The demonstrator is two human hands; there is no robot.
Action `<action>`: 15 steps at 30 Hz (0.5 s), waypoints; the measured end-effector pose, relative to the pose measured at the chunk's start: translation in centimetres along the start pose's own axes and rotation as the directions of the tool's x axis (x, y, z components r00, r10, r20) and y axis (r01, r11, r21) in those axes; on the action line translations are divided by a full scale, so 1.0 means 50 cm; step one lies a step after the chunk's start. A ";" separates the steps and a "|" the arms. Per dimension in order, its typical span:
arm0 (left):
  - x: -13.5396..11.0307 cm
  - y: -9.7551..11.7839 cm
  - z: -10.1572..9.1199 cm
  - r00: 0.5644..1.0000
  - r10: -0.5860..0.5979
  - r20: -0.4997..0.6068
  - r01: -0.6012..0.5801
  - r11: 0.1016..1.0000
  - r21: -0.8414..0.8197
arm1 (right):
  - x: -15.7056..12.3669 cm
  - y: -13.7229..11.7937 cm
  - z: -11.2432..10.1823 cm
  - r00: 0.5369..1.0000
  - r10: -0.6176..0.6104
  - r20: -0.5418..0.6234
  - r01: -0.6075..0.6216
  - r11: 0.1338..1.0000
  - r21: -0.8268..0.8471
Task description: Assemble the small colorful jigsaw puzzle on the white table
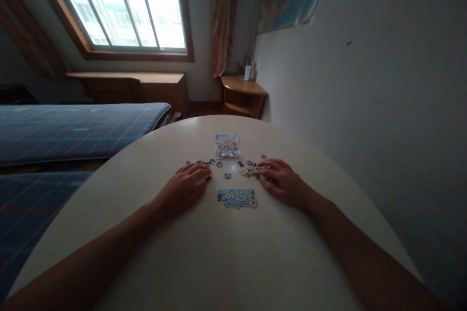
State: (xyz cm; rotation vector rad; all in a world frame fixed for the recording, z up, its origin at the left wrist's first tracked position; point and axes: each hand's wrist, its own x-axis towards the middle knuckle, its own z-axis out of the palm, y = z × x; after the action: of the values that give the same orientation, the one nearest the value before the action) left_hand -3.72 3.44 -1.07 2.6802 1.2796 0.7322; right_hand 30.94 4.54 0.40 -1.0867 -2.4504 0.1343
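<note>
Looks early: only the joined puzzle strip (237, 198) is done, at 6 o'clock of the reference card (226, 146) on the bench (219, 262), loose pieces (227, 175) unplaced between them; left hand (184, 187) and right hand (282, 182) grips lie flat and spread, fingertips on pieces, nothing clasped.

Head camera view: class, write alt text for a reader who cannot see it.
Two bare hands rest on a pale round table: the left hand lies flat, the right hand touches loose jigsaw pieces. Between them lies a joined blue strip, with a small picture card beyond it. A bed and window are behind.
</note>
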 end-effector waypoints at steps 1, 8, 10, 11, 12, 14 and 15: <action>0.000 0.000 0.000 1.000 0.000 0.001 0.000 1.000 -0.001 | -0.001 -0.002 0.000 1.000 0.001 0.015 -0.001 1.000 -0.011; -0.001 0.001 0.002 1.000 0.009 -0.010 -0.009 1.000 0.003 | -0.001 -0.004 -0.001 1.000 0.008 0.016 -0.008 1.000 0.000; 0.000 0.001 0.002 1.000 0.017 -0.023 -0.017 1.000 -0.001 | 0.000 -0.006 -0.004 1.000 -0.009 0.008 0.009 1.000 0.018; 0.000 0.002 0.001 0.999 0.020 -0.026 -0.020 1.000 -0.006 | 0.001 -0.007 -0.006 1.000 -0.019 0.008 0.019 0.999 0.026; 0.001 0.002 0.001 0.999 0.021 -0.026 -0.021 1.000 -0.012 | 0.001 -0.008 -0.009 0.999 -0.029 0.014 0.028 0.999 0.031; 0.001 0.003 -0.001 0.999 0.023 -0.022 -0.023 1.000 -0.020 | 0.001 -0.011 -0.017 0.999 -0.041 0.034 0.040 0.999 0.033; 0.002 0.004 -0.001 0.999 0.028 -0.025 -0.029 0.999 -0.022 | 0.001 -0.013 -0.020 0.998 -0.040 0.047 0.039 0.999 0.030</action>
State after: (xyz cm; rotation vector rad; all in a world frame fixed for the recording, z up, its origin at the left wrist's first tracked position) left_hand -3.56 3.37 -0.93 2.6854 1.2339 0.7802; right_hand 30.94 4.04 1.49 -1.0331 -2.5030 0.1853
